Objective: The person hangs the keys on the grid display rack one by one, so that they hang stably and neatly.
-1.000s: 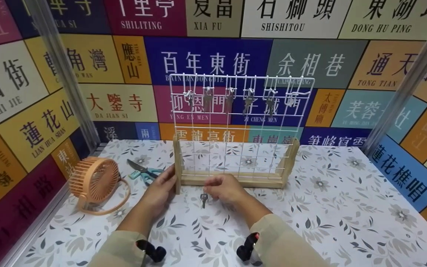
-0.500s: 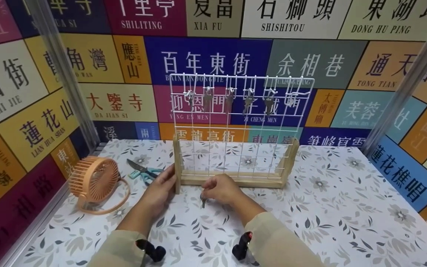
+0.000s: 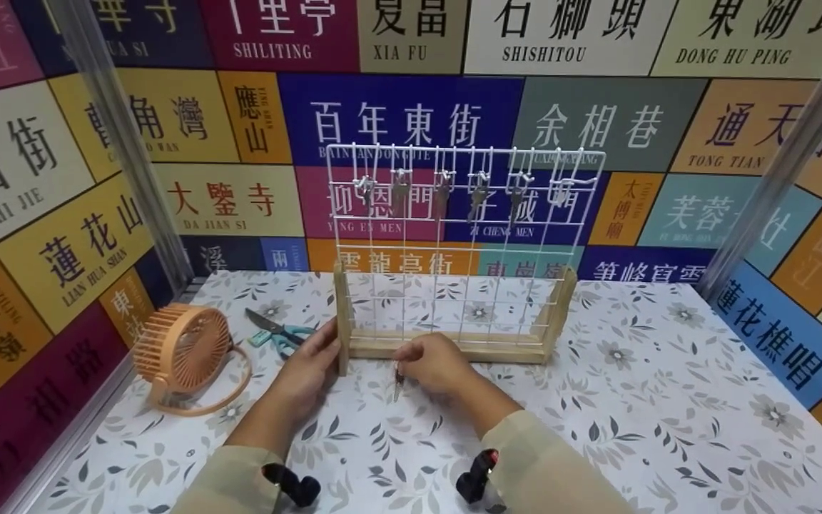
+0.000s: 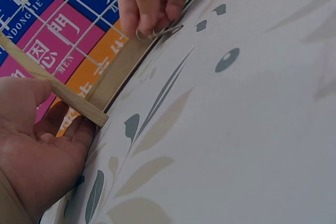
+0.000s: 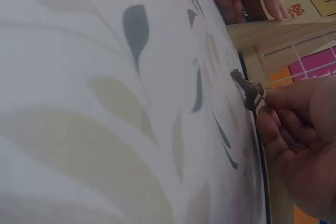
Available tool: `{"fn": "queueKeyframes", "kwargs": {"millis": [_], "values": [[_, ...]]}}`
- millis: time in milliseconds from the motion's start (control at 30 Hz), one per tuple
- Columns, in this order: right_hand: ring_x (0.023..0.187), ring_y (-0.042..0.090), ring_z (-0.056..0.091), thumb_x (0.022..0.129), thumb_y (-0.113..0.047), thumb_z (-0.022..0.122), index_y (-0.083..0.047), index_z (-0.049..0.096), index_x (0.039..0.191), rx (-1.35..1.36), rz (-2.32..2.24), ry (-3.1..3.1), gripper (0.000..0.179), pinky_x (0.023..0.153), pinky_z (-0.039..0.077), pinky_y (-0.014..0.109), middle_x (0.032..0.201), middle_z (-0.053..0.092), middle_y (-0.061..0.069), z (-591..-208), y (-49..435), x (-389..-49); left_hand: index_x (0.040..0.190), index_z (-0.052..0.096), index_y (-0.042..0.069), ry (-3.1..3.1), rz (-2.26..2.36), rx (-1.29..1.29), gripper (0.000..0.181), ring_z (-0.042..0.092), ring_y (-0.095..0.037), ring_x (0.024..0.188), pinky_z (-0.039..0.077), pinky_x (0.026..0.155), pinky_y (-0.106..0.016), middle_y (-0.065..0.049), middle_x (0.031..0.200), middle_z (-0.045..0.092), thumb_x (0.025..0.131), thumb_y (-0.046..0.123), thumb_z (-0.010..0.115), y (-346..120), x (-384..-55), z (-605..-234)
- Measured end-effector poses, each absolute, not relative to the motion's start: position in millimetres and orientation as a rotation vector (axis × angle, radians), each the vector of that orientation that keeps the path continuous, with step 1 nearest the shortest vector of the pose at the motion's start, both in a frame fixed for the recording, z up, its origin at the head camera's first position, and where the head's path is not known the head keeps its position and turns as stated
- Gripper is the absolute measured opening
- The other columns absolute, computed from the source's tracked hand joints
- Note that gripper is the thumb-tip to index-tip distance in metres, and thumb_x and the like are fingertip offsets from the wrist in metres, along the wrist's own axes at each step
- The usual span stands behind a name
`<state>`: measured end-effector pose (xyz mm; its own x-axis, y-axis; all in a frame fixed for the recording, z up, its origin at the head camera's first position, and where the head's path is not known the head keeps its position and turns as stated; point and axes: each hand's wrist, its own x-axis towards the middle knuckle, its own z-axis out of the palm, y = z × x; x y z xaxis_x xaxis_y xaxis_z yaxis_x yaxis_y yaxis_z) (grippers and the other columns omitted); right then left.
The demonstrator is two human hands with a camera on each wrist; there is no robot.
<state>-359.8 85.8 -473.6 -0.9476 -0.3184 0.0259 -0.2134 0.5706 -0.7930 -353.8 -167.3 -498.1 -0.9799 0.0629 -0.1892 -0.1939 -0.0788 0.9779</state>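
A white wire grid rack (image 3: pixel 447 350) with wooden posts and base stands upright on the table, keys (image 3: pixel 401 193) hanging from several of its upper hooks. My left hand (image 3: pixel 317 357) holds the foot of its left wooden post (image 4: pixel 86 109), thumb and fingers on either side of the wood. In front of the base, my right hand (image 3: pixel 436 363) pinches a small ring between thumb and forefinger. From that ring a silver key (image 5: pixel 251 92) dangles close over the tablecloth, seen nearly edge-on in the head view. The rightmost hook (image 3: pixel 562 191) bears no key.
Left of the rack lie scissors (image 3: pixel 279 332) with teal handles, beside my left hand. An orange desk fan (image 3: pixel 193 350) stands farther left. A floral cloth (image 3: pixel 639 400) covers the table, and printed panels (image 3: pixel 589 114) wall it in behind and at the sides.
The dangling key has turned from face-on to nearly edge-on. My right hand shifted slightly left, then back right. My left hand stays at the post.
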Motion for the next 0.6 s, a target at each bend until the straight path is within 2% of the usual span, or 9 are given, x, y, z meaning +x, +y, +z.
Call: {"fn": "queueKeyframes", "kwargs": {"millis": [200,400,533,600], "values": [[0.101,0.016,0.073,0.099,-0.012,0.075,-0.013,0.082,0.116,-0.494,-1.413,2.683,0.018,0.089,0.064,0.031,0.108,0.080,0.003,-442,115,-344,0.160,0.044,0.047,2.006,2.159,-0.172,0.052,0.029,-0.019,0.166,0.025,0.137,-0.044,0.014,0.175,0.034,0.112,0.032,0.056,-167,-353,-497],[0.094,0.015,0.072,0.099,-0.017,0.076,-0.019,0.082,0.113,-0.512,-1.496,2.729,0.016,0.077,0.062,0.024,0.107,0.081,0.002,-403,156,-326,0.158,0.046,0.048,1.960,2.190,-0.192,0.050,0.032,-0.018,0.164,0.025,0.137,-0.044,0.016,0.172,0.038,0.111,0.033,0.057,-169,-353,-497],[0.091,0.016,0.072,0.098,-0.018,0.078,-0.014,0.082,0.113,-0.512,-1.597,2.739,0.016,0.074,0.061,0.022,0.106,0.081,0.006,-378,186,-315,0.156,0.047,0.050,1.943,2.197,-0.201,0.050,0.033,-0.017,0.163,0.026,0.137,-0.043,0.017,0.172,0.039,0.111,0.032,0.057,-168,-353,-497],[0.091,0.016,0.073,0.098,-0.018,0.078,-0.012,0.082,0.115,-0.496,-1.651,2.724,0.018,0.077,0.063,0.023,0.105,0.081,0.006,-364,199,-310,0.157,0.047,0.049,1.946,2.195,-0.198,0.050,0.033,-0.018,0.164,0.025,0.137,-0.043,0.017,0.172,0.038,0.111,0.033,0.057,-168,-353,-497]]}}
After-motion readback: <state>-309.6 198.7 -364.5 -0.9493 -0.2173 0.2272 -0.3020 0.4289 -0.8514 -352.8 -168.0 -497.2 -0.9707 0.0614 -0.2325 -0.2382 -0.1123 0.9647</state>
